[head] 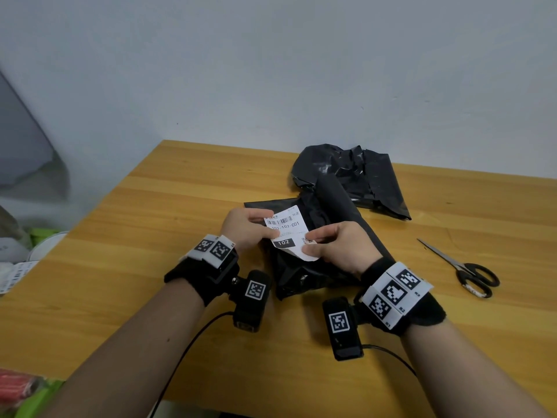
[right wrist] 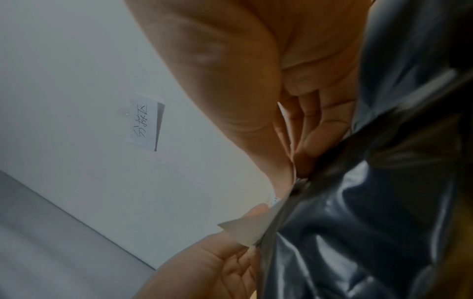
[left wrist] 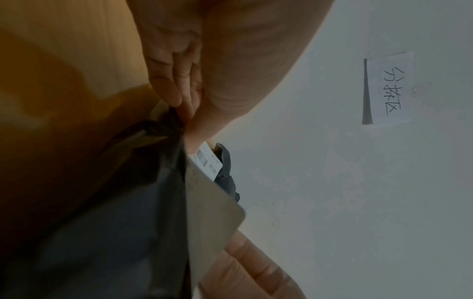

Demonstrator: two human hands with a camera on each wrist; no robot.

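A black plastic mailer bag [head: 313, 273] lies on the wooden table [head: 150, 236] in front of me. On its top is a white shipping label [head: 284, 229] with a barcode and "102". My left hand [head: 271, 224] pinches the label's left edge between thumb and fingers. My right hand [head: 307, 243] pinches its right side near the QR code. The label's lower end curls up off the bag. In the left wrist view the label's blank underside [left wrist: 215, 212] stands away from the bag [left wrist: 115, 222]. The right wrist view shows a lifted label corner [right wrist: 245, 228] against the bag [right wrist: 358, 222].
A second, crumpled black bag [head: 352, 173] lies behind the parcel. Black-handled scissors [head: 464, 267] rest on the table to the right. Off the table's left edge are green and white clutter [head: 36, 245] and a red item [head: 18, 390]. A handwritten note [left wrist: 389, 89] hangs on the wall.
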